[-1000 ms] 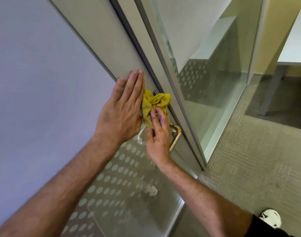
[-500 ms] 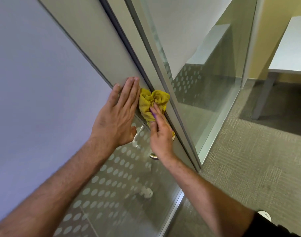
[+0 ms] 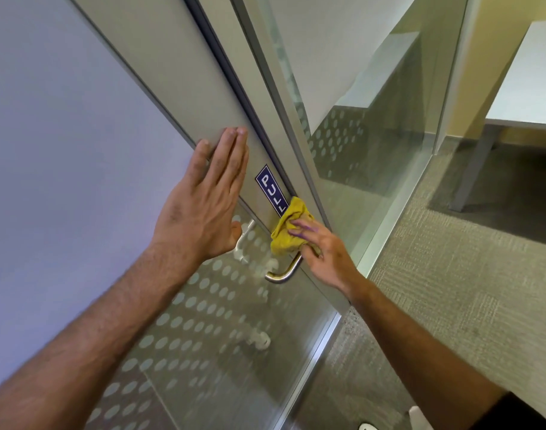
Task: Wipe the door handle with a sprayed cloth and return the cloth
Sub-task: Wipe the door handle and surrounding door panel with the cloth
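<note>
A crumpled yellow cloth (image 3: 285,234) is pressed against the upper part of the curved steel door handle (image 3: 284,274) on the glass door. My right hand (image 3: 322,254) holds the cloth with its fingers closed around it. The handle's lower bend shows bare below the cloth. My left hand (image 3: 203,206) lies flat on the door frame (image 3: 172,72) to the left, fingers together, holding nothing. A blue PULL sticker (image 3: 271,189) sits just above the cloth.
The door glass (image 3: 203,321) has a frosted dot pattern. A glass partition (image 3: 374,135) stands to the right, with carpet floor (image 3: 451,290) beyond. A white desk (image 3: 526,88) stands at the far right. A shoe tip (image 3: 366,426) shows at the bottom edge.
My right hand has slid the cloth down the handle, uncovering the PULL sticker. My left hand stays flat on the frame. The view has shifted slightly.
</note>
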Motion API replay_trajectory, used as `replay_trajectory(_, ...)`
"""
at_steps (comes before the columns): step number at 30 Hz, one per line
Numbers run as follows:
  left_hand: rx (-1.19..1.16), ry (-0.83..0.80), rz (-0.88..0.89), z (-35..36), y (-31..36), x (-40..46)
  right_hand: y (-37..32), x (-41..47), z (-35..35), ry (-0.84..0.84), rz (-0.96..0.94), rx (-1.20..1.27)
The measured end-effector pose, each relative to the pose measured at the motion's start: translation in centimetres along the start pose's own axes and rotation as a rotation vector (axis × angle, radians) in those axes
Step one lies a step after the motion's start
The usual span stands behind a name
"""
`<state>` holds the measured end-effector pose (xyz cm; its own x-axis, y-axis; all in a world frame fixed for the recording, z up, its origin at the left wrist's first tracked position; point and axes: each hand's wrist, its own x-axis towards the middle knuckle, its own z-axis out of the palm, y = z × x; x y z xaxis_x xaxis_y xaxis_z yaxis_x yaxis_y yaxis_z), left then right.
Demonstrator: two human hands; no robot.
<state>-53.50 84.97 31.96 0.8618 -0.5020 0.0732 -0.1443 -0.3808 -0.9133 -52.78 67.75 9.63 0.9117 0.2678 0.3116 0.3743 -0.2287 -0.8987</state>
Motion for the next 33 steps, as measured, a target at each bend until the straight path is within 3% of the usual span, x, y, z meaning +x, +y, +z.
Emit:
replay_trajectory(6, 0.017, -0.017, 0.003, 0.0, 0.0, 0.1, -0.9, 1.7, 0.7, 0.169, 0.162, -0.072)
replay_trajectory(12, 0.022, -0.007, 0.002, -0.2, 0.1, 0.1, -0.9, -0.3, 3.3, 0.136, 0.154, -0.247)
replay_trajectory(17, 0.038, 0.0, -0.003, -0.2, 0.2, 0.1, -2.8, -3.6, 6.4, 0.269, 0.263, -0.052)
replay_trajectory(24, 0.03, -0.004, -0.01, -0.3, 0.0, 0.1, -1.9, -3.8, 5.0, 0.119, 0.15, -0.395)
replay_trajectory(29, 0.042, -0.002, -0.004, -0.4, 0.1, 0.1, -1.9, -1.0, 4.9, 0.163, 0.239, -0.355)
replay_trajectory(33, 0.031, 0.01, -0.003, -0.3, 0.1, 0.0, -2.3, -3.7, 6.4, 0.132, 0.128, -0.513)
